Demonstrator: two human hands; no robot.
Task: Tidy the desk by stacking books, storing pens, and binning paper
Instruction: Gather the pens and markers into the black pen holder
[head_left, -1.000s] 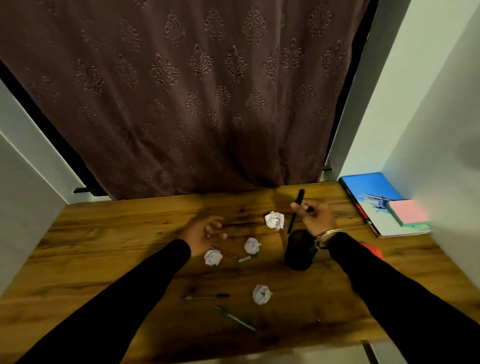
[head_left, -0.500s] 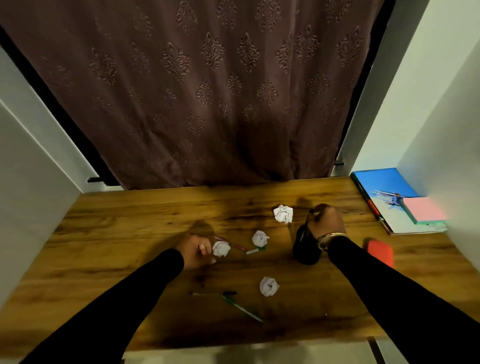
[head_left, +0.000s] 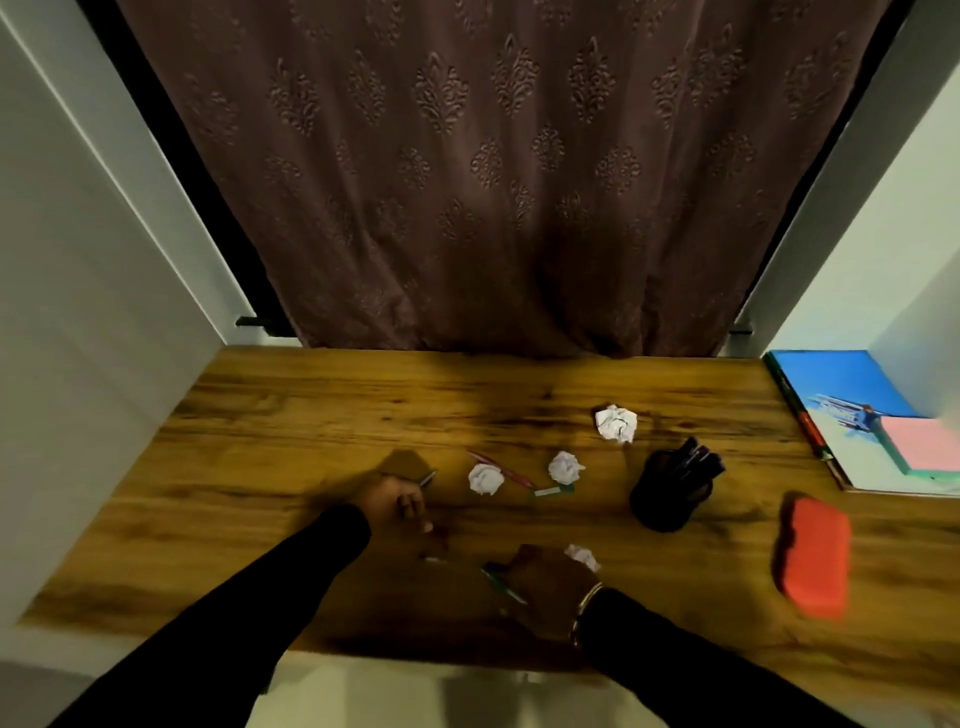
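Resting low on the wooden desk (head_left: 291, 410), the left hand (head_left: 392, 501) is curled around a pen (head_left: 427, 478) whose tip pokes out. The right hand (head_left: 550, 582) covers a green pen (head_left: 501, 584) beside a paper ball (head_left: 583, 556); whether it grips, I cannot tell. 3 more paper balls lie near the black pen holder (head_left: 667, 493). Books (head_left: 857, 415) sit stacked at far right.

no readable text, labels, brands or numbers anywhere, blue book cover (head_left: 852, 395) at right of the frame shows only a blurred picture
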